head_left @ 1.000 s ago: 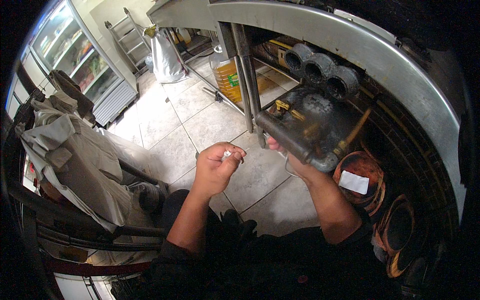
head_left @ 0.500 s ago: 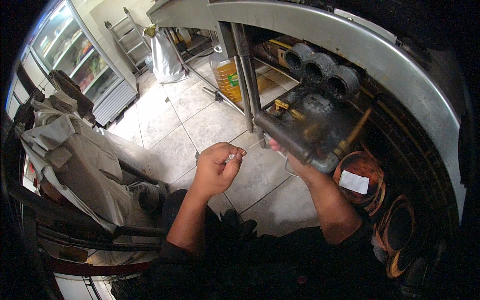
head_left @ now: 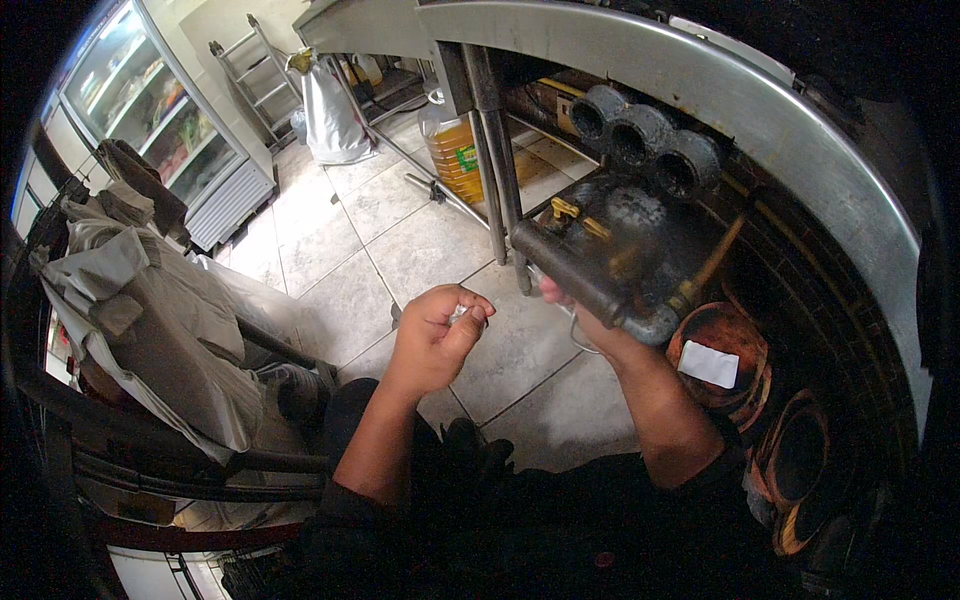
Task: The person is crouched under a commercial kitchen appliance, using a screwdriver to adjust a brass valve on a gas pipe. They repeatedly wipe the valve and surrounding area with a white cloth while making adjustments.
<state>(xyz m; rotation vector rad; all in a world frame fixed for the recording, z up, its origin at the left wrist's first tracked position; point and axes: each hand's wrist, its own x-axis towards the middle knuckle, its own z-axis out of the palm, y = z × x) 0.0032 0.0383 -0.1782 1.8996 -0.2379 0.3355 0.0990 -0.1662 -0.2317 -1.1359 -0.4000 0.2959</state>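
My left hand (head_left: 443, 338) is closed on a small whitish piece (head_left: 459, 313), too small to make out, over the tiled floor. My right hand (head_left: 590, 325) reaches under a dark metal pipe (head_left: 570, 265) at the burner assembly. Its fingers are partly hidden, so what it grips cannot be told. A thin curved wire (head_left: 582, 342) hangs beside it. Yellow valves (head_left: 565, 210) and three blackened round burner tubes (head_left: 638, 140) sit above the pipe, under the steel counter (head_left: 700, 45). To the right, rusty round pans (head_left: 720, 325) stand with a white rectangle (head_left: 708, 364) on one.
Draped grey cloths (head_left: 160, 330) hang on a frame at left. A glass-door fridge (head_left: 150, 110), ladder (head_left: 250, 80) and white sack (head_left: 330, 120) are at the back. A yellow oil jug (head_left: 455, 155) stands beside the counter legs (head_left: 495, 180).
My left fingers and thumb have shifted slightly around the small whitish piece. My arms and the surroundings stay where they were.
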